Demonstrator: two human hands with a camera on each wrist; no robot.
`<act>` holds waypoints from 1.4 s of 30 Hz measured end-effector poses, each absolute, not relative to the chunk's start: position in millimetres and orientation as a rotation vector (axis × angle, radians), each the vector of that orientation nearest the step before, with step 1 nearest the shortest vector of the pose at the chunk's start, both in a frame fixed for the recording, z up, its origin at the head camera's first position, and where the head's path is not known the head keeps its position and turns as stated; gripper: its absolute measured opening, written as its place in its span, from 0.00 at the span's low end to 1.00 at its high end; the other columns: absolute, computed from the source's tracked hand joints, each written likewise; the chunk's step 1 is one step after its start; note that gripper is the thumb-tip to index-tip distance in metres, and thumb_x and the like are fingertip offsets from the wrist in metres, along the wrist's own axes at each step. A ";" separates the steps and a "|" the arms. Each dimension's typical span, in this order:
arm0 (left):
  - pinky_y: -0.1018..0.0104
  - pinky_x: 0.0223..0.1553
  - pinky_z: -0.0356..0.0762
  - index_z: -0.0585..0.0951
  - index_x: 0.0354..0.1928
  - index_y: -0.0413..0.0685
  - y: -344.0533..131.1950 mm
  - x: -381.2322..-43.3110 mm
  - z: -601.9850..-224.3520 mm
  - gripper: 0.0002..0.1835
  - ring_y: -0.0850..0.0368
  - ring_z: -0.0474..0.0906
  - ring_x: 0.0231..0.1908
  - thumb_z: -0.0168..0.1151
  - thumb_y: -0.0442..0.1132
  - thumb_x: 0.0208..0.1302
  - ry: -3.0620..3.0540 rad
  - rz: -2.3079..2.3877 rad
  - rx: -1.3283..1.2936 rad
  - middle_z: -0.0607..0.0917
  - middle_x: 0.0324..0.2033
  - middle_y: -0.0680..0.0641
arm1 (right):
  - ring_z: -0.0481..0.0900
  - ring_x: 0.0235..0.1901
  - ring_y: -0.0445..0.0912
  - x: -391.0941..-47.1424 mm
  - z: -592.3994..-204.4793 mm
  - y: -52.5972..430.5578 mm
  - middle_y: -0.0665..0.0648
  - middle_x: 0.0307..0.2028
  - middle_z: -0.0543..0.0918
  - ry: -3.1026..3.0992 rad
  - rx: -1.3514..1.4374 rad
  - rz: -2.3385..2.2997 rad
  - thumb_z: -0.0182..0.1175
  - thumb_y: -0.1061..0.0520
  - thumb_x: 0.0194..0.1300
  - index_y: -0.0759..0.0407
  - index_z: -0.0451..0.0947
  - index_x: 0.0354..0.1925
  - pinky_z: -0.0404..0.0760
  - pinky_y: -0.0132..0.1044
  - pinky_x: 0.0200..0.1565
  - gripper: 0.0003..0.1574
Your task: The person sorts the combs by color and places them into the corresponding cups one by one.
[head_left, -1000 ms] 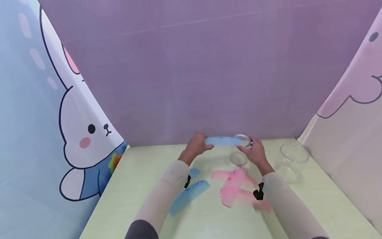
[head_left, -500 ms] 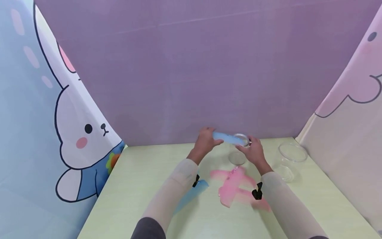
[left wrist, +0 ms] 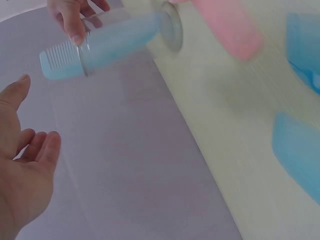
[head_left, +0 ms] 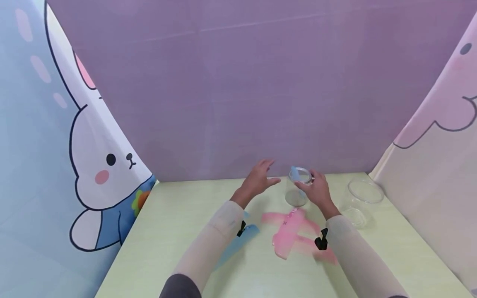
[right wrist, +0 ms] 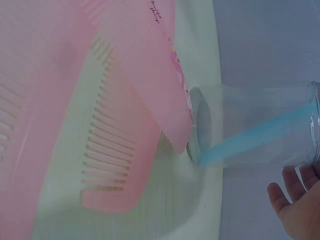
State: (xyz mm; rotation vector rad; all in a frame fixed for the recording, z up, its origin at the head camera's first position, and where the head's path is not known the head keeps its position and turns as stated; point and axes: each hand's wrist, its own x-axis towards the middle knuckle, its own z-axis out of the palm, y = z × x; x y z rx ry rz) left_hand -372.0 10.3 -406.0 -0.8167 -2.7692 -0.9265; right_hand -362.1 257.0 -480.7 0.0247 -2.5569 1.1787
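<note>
A clear jar (head_left: 296,198) stands near the back edge of the table. Inside it leans a light blue comb (left wrist: 117,44), its toothed end sticking out past the rim and its lower end near the jar's base. My right hand (head_left: 318,191) holds the jar at the rim, thumb in front and fingers round the far side. Left of the jar, my left hand (head_left: 256,182) hovers with thumb and fingers spread, apart from the comb. In the right wrist view the comb (right wrist: 260,136) slants through the clear wall.
Overlapping pink combs (head_left: 288,236) lie on the table in front of the jar. Blue combs (head_left: 240,246) lie to their left, partly hidden by my left sleeve. A second, wider clear container (head_left: 365,192) stands at the right. A purple backdrop (head_left: 238,91) rises behind.
The left hand has carried the blue comb right to the jar's mouth and let go; the comb has tipped from level to steep inside the jar. The right hand has stayed at the rim.
</note>
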 end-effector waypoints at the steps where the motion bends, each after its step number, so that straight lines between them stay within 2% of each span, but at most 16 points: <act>1: 0.56 0.65 0.76 0.66 0.76 0.51 7.3 -371.9 -407.2 0.40 0.49 0.74 0.67 0.69 0.51 0.66 -2.788 -0.901 -0.796 0.71 0.72 0.46 | 0.74 0.54 0.62 -362.1 -480.3 257.1 0.71 0.57 0.73 -2.557 0.022 1.174 0.71 0.46 0.64 0.70 0.68 0.66 0.78 0.56 0.53 0.43; 5: 0.54 0.69 0.71 0.67 0.75 0.50 -5.6 -370.8 -411.3 0.39 0.49 0.68 0.72 0.69 0.53 0.66 -2.839 -0.855 -0.720 0.71 0.71 0.46 | 0.74 0.53 0.62 -362.3 -479.8 257.4 0.71 0.55 0.74 -2.550 0.024 1.145 0.70 0.46 0.64 0.71 0.69 0.64 0.78 0.54 0.51 0.42; 12: 0.51 0.71 0.68 0.65 0.76 0.50 -35.4 -364.1 -417.5 0.40 0.47 0.64 0.74 0.68 0.53 0.67 -2.924 -0.809 -0.657 0.69 0.73 0.45 | 0.74 0.54 0.61 -360.8 -481.2 257.0 0.71 0.56 0.74 -2.552 0.034 1.172 0.70 0.45 0.64 0.70 0.70 0.61 0.78 0.52 0.50 0.39; 22: 0.50 0.71 0.69 0.68 0.74 0.43 -68.4 -358.6 -428.7 0.40 0.44 0.67 0.72 0.71 0.50 0.64 -2.957 -0.756 -0.545 0.71 0.71 0.40 | 0.74 0.56 0.64 -361.7 -484.4 258.4 0.72 0.56 0.73 -2.552 0.037 1.162 0.70 0.45 0.65 0.71 0.69 0.62 0.79 0.56 0.52 0.41; 29: 0.50 0.71 0.69 0.69 0.73 0.40 -84.5 -351.7 -437.4 0.41 0.43 0.67 0.72 0.72 0.51 0.63 -3.015 -0.676 -0.490 0.72 0.71 0.40 | 0.74 0.54 0.62 -361.7 -483.4 257.0 0.72 0.56 0.74 -2.554 0.045 1.146 0.70 0.45 0.64 0.72 0.69 0.63 0.78 0.53 0.50 0.42; 34: 0.49 0.68 0.71 0.71 0.71 0.40 -98.0 -344.1 -446.2 0.40 0.42 0.70 0.69 0.72 0.52 0.63 -3.054 -0.638 -0.440 0.75 0.68 0.38 | 0.74 0.54 0.61 -361.0 -483.5 255.6 0.71 0.56 0.74 -2.561 0.035 1.142 0.70 0.44 0.65 0.72 0.69 0.64 0.78 0.54 0.51 0.43; 42: 0.47 0.64 0.75 0.70 0.71 0.36 -123.1 -324.5 -458.1 0.40 0.39 0.74 0.65 0.72 0.51 0.63 -3.141 -0.661 -0.398 0.75 0.66 0.34 | 0.75 0.55 0.64 -360.1 -482.4 256.5 0.72 0.54 0.75 -2.535 0.084 1.127 0.70 0.47 0.65 0.71 0.73 0.58 0.78 0.56 0.51 0.36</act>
